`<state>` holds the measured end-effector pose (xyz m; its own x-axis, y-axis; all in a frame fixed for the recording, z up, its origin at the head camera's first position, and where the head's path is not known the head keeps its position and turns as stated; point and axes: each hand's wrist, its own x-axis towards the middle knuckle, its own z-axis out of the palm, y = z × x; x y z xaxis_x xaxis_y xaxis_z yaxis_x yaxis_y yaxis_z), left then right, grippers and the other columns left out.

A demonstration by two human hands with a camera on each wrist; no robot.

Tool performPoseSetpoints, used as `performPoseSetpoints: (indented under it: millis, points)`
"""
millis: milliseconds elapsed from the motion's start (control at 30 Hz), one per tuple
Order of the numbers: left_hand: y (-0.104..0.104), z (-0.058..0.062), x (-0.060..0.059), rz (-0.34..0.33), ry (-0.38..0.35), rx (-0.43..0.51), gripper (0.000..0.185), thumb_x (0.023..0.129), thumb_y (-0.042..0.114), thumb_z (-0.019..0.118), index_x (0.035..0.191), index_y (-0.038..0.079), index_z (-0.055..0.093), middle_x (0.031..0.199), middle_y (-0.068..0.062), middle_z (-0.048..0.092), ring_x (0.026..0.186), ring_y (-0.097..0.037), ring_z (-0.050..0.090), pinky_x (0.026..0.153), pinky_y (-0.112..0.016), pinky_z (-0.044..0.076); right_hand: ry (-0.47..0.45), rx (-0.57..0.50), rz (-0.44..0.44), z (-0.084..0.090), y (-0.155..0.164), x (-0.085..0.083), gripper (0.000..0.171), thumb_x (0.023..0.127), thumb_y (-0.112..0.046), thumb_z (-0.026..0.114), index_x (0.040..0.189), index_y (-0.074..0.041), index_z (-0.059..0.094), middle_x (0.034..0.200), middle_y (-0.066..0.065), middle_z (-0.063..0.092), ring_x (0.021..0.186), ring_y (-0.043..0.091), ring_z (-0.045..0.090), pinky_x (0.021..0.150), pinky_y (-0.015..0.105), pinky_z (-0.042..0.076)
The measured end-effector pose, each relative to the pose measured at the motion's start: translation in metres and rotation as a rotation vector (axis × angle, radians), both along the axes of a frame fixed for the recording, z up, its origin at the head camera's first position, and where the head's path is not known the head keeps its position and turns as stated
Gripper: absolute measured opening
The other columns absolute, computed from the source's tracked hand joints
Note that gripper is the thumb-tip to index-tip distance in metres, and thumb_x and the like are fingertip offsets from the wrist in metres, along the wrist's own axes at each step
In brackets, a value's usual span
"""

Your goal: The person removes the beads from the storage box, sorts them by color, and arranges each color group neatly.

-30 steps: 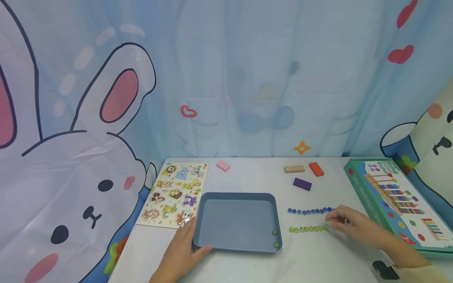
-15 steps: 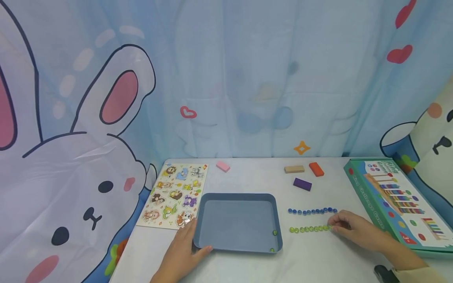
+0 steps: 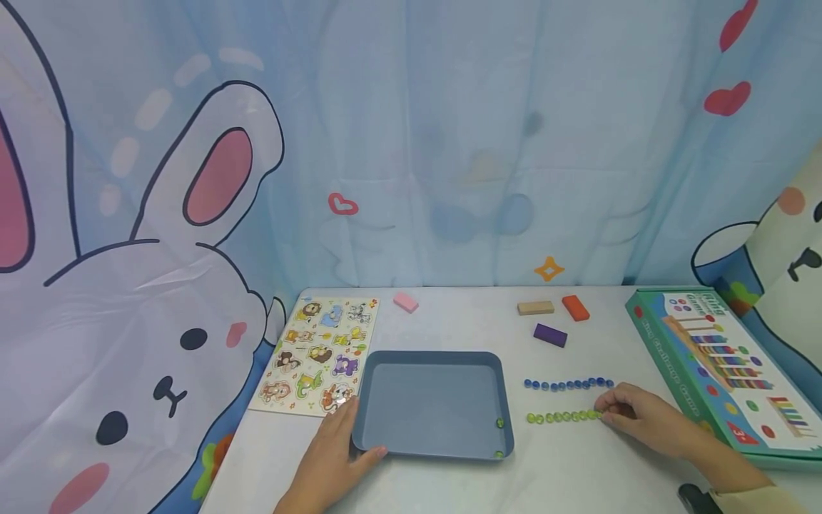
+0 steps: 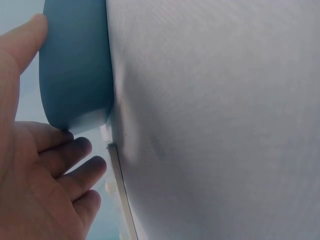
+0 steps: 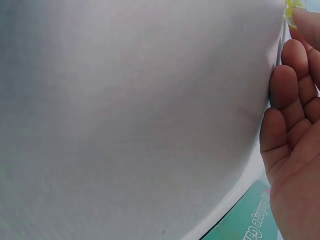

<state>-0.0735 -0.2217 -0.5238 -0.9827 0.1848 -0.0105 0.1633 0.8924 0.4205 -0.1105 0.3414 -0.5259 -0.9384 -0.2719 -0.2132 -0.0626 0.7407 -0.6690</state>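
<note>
My right hand [image 3: 648, 421] pinches a yellow-green glass marble [image 5: 295, 14] between thumb and index finger, at the right end of a row of green marbles [image 3: 557, 417] on the table. Its other fingers curl loosely beside the tabletop in the right wrist view. Just beyond runs a parallel row of blue marbles [image 3: 561, 385]. My left hand [image 3: 327, 457] rests at the near left corner of a grey-blue tray [image 3: 430, 355], fingers along the side and thumb at the front rim. Two green marbles [image 3: 499, 423] lie inside the tray by its right wall.
An animal puzzle board [image 3: 315, 357] lies left of the tray. Behind are a pink block [image 3: 405, 302], a wooden block [image 3: 536, 308], a red block [image 3: 575, 308] and a purple block [image 3: 550, 335]. A green game box [image 3: 726, 371] stands at the right, near my right forearm.
My right hand has brought its marble down and slightly right to the end of the green row. One marble in the tray has rolled along the near right corner. The left hand stays put.
</note>
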Motion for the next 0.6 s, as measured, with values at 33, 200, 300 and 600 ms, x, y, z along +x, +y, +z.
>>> performPoseSetpoints:
  millis: [33,200,300,600]
  points:
    - [0.0,0.0,0.0,-0.001,0.002,0.0,0.108,0.088,0.076,0.065,0.165,0.008,0.031,0.17,-0.012,0.037,0.156,-0.037,0.037,0.128,-0.06,0.031,0.003,0.002,0.003,0.0,0.0,0.0,0.016,0.1,-0.023,0.071,0.112,-0.011,0.07,0.095,0.001,0.06,0.081,-0.001,0.049,0.068,0.02,0.048]
    - [0.0,-0.001,0.0,-0.005,0.008,-0.008,0.108,0.088,0.076,0.065,0.165,0.007,0.031,0.17,-0.012,0.036,0.156,-0.036,0.037,0.129,-0.059,0.03,0.007,0.02,-0.015,0.004,-0.001,0.001,0.021,0.098,-0.025,0.073,0.115,-0.012,0.072,0.097,0.0,0.062,0.082,-0.001,0.051,0.07,0.018,0.049]
    - [0.0,0.0,0.0,-0.006,0.0,-0.009,0.108,0.088,0.075,0.065,0.164,0.007,0.031,0.169,-0.013,0.037,0.156,-0.036,0.036,0.129,-0.059,0.031,0.041,0.019,-0.022,0.008,0.001,0.003,0.025,0.097,-0.027,0.075,0.118,-0.013,0.073,0.097,-0.002,0.063,0.082,0.0,0.051,0.069,0.018,0.049]
    - [0.0,0.001,0.001,-0.01,-0.008,-0.003,0.108,0.089,0.075,0.064,0.164,0.006,0.031,0.17,-0.013,0.036,0.157,-0.036,0.035,0.129,-0.058,0.03,0.184,0.003,0.012,0.043,-0.016,0.0,0.023,0.098,-0.02,0.075,0.12,-0.013,0.074,0.095,-0.005,0.059,0.082,0.003,0.05,0.063,0.02,0.046]
